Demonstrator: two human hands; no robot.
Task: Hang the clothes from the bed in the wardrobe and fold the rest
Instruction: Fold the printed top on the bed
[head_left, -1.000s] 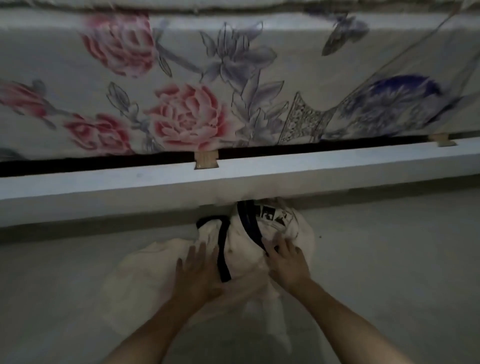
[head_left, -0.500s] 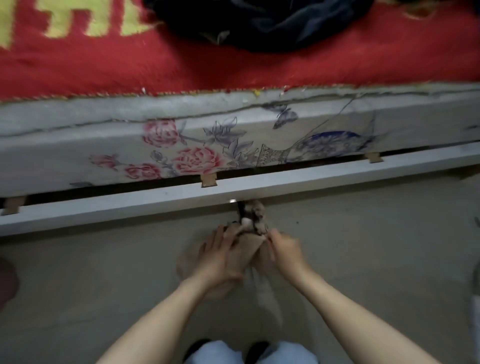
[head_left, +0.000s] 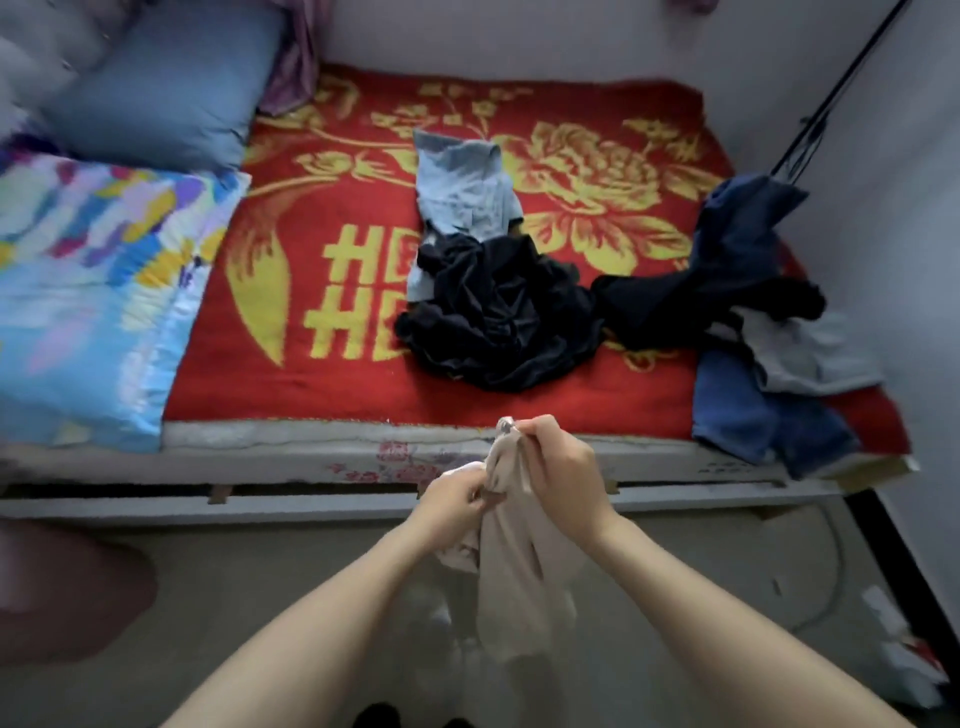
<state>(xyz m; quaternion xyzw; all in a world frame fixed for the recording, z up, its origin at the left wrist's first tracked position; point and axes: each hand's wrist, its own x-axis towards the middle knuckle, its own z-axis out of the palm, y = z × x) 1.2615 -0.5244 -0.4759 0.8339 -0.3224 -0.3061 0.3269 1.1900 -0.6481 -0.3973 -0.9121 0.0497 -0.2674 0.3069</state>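
**Pale garment lifted from the floor**

The pale garment (head_left: 511, 582), which a second ago was pressed flat on the floor below the bed rail, is now held up in front of the bed edge. It is pinched near its top by the right hand (head_left: 563, 467) and gripped lower down by the left hand (head_left: 454, 501), and the cloth hangs bunched between the forearms. It is judged to be retrieved but not yet hung or folded.

A light blue garment (head_left: 462, 192), a black heap (head_left: 493, 322), dark navy clothes (head_left: 737, 249), a grey piece (head_left: 815, 353) and blue jeans (head_left: 753, 421) are left on the red blanket (head_left: 332, 384).

A large yellow character is woven into the blanket. It is half covered by the black heap and cannot be read whole. No label can be read on the held garment.
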